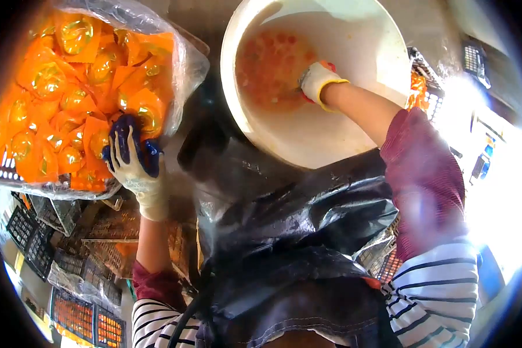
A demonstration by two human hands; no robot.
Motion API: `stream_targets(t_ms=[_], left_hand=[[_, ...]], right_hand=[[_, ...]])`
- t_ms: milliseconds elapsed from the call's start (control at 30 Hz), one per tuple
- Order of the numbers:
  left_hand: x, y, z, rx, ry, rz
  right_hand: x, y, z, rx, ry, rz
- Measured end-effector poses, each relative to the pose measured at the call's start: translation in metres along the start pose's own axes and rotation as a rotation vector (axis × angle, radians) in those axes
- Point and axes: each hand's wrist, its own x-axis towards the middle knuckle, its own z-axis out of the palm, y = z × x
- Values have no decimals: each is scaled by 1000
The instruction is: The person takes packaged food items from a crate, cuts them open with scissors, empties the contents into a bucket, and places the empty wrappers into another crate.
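Observation:
My left hand (pixel 134 153), in a cream glove with a dark blue coating, rests on orange packets (pixel 69 98) with shiny, rounded, clear-looking bulges. Its fingers are spread, and I see nothing gripped in them. The packets fill a crate lined with clear plastic (pixel 188 64). My right hand (pixel 319 81), in a white glove with red on it and a yellow cuff, reaches down into a large white tub (pixel 354 139). Round reddish pieces (pixel 272 61) lie in cloudy liquid at the tub's bottom, beside this hand. Its fingertips are hidden, so their hold cannot be made out.
A black shiny apron (pixel 284 214) covers my lap between crate and tub. Dark plastic crates (pixel 32 238) stand at the lower left, and one crate with orange contents (pixel 72 316) is nearer. More orange items (pixel 417 90) sit right of the tub. Bright glare washes out the right side.

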Motion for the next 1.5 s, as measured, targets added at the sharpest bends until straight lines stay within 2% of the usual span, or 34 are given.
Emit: stream_targets(t_ms=[167, 467, 567, 667, 767, 967, 1067, 1267, 1500], left_hand=[[-1, -3, 0, 21, -21, 29], [-3, -5, 4, 45, 19, 43], [-4, -5, 4, 45, 10, 23], [-4, -2, 2, 50, -9, 3], [-2, -1, 2, 45, 4, 7], [-1, -1, 3, 47, 25, 17], [-1, 0, 3, 49, 23, 11], [-1, -1, 5, 46, 35, 12], [-5, -2, 6, 41, 28, 2]], right_hand=[[1, -12, -19, -19, 57, -15], [10, -27, -7, -233, 152, -34], [13, -26, -14, -79, 5, 2], [20, -32, 10, -147, 281, -44], [21, -30, 4, 0, 169, -45], [17, -15, 12, -46, 137, -79], [12, -10, 9, -114, 3, -76], [15, -17, 5, -52, -1, 0], [16, -17, 2, -10, -29, -40]])
